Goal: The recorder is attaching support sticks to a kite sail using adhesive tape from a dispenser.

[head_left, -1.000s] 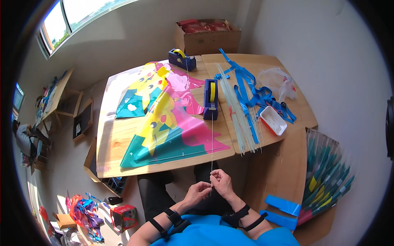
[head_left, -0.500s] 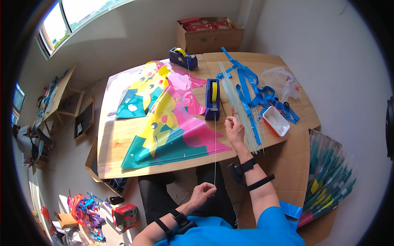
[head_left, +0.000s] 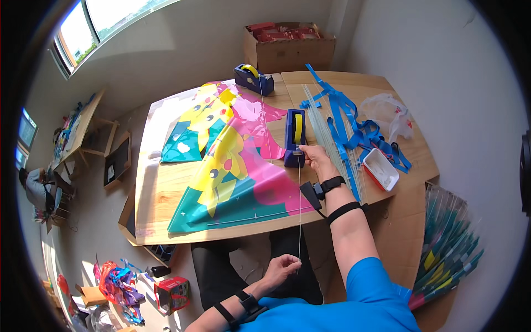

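Lower centre: I have the left hand (head_left: 283, 269) pinched closed on a thin white strand (head_left: 300, 221); a short length shows below the fingertips, and the rest runs up the frame from the grip to a blue tape dispenser (head_left: 291, 138). Centre: my right hand (head_left: 318, 159) touches the dispenser's front end; I cannot tell whether its fingers grip anything. Left of it lies a printed sheet (head_left: 243, 191); upper centre, a second dispenser (head_left: 254, 83).

The right grip (head_left: 317, 159) hides part of the nearer tape dispenser (head_left: 292, 139).
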Available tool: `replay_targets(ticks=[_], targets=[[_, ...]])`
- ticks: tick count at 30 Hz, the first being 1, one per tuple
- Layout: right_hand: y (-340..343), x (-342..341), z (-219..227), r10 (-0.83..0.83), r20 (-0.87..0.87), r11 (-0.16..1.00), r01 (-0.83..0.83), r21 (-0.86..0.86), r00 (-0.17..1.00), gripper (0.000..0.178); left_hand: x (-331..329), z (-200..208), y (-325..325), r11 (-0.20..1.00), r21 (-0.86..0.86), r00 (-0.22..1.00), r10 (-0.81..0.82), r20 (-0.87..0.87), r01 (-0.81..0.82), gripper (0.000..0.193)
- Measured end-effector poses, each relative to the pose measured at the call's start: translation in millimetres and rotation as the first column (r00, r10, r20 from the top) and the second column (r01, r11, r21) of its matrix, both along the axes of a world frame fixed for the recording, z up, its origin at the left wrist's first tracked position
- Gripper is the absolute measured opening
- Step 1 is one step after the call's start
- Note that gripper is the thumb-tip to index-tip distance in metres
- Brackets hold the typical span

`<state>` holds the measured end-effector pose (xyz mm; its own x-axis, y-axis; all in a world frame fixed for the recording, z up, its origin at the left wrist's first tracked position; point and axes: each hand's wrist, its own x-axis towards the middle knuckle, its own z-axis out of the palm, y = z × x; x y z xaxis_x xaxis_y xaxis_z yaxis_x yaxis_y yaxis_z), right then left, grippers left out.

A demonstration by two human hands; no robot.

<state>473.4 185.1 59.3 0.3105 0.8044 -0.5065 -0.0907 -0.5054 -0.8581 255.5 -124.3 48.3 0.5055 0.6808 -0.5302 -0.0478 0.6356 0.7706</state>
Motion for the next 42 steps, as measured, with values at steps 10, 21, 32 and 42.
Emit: replay_targets(ticks=[10,21,32,42], targets=[[-100,-6,22,0.055,-0.190,0.998,-0.060,-0.020,0.980,0.011,17,2,-4,0.999,0.045,0.999,0.002,0.050,-0.004,0.011],[-394,-60,70,-0.045,-0.184,0.997,0.057,0.061,0.982,0.015,20,6,-2,0.997,-0.015,0.993,0.075,0.089,-0.073,0.014],[-415,-54,36,-0.055,-0.317,0.998,0.041,-0.051,0.947,0.015,8,12,-11,0.999,0.000,0.993,0.046,0.109,-0.046,0.013],[-415,-45,26,-0.019,-0.461,0.996,-0.024,-0.086,0.887,0.011,-51,54,59,0.970,0.233,0.997,0.050,0.053,-0.061,0.016]])
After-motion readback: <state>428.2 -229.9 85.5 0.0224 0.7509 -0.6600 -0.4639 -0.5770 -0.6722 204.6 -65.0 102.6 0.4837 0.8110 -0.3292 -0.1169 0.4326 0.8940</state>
